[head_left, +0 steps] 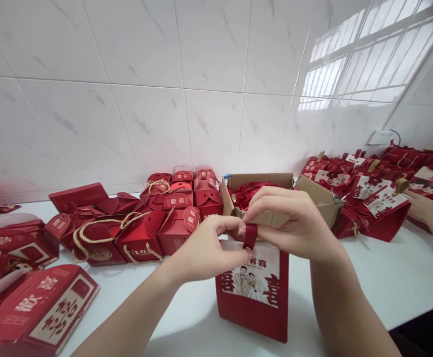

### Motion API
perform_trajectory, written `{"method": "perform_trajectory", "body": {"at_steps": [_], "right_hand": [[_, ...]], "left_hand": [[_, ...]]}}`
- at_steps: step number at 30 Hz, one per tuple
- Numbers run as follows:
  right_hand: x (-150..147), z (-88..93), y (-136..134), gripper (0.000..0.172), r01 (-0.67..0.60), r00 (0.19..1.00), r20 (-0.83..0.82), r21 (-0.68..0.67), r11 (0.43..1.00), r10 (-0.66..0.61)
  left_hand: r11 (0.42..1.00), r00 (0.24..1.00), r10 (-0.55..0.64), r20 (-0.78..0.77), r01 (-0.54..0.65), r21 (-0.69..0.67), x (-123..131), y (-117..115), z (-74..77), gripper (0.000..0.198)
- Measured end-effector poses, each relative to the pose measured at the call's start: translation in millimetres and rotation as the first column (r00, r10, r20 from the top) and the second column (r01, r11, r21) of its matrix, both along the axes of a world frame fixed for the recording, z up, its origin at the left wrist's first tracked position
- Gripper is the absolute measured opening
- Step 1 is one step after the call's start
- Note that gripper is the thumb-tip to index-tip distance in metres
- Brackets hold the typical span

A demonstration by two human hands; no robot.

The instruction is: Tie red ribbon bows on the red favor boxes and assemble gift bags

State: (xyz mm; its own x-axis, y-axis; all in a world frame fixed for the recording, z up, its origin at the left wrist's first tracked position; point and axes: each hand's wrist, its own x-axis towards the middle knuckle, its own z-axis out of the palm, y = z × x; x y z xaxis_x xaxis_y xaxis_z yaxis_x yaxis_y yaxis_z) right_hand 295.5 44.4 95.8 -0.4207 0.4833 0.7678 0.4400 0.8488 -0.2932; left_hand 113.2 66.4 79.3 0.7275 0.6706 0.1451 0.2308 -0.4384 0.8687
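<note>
A red gift bag with a printed couple on its white front panel stands upright on the white table, right in front of me. Above its top edge a short piece of red ribbon is pinched between both hands. My left hand grips it from the left with thumb and fingers closed. My right hand comes over from the right, fingers curled, its fingertips on the ribbon's top.
An open cardboard box holding red ribbons sits behind the bag. Several small red gift boxes with rope handles lie to the left, flat red boxes at near left. Red bags crowd the right, where another person's hand rests.
</note>
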Motion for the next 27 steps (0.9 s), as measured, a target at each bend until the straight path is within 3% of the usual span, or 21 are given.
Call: {"method": "perform_trajectory", "body": {"at_steps": [6, 13, 20, 27], "right_hand": [[12.1, 4.9, 0.2, 0.014, 0.067, 0.998, 0.01, -0.022, 0.998, -0.067], [14.4, 5.5, 1.5, 0.006, 0.102, 0.995, -0.001, -0.001, 0.995, -0.102], [8.2, 0.6, 5.7, 0.019, 0.066, 0.997, 0.029, -0.032, 0.997, -0.065], [8.9, 1.1, 5.1, 0.02, 0.06, 0.997, 0.058, -0.044, 0.997, -0.057]], "left_hand": [[0.996, 0.996, 0.088, -0.026, -0.088, -0.004, -3.1, 8.7, -0.5, 0.029], [0.99, 0.992, 0.112, -0.062, -0.117, -0.081, -2.3, 17.8, -6.5, 0.028], [0.998, 0.996, -0.013, -0.085, 0.007, -0.069, 3.6, 8.2, -7.0, 0.02], [0.994, 0.992, -0.042, -0.121, 0.03, -0.101, 3.5, 6.1, -4.8, 0.02]]}}
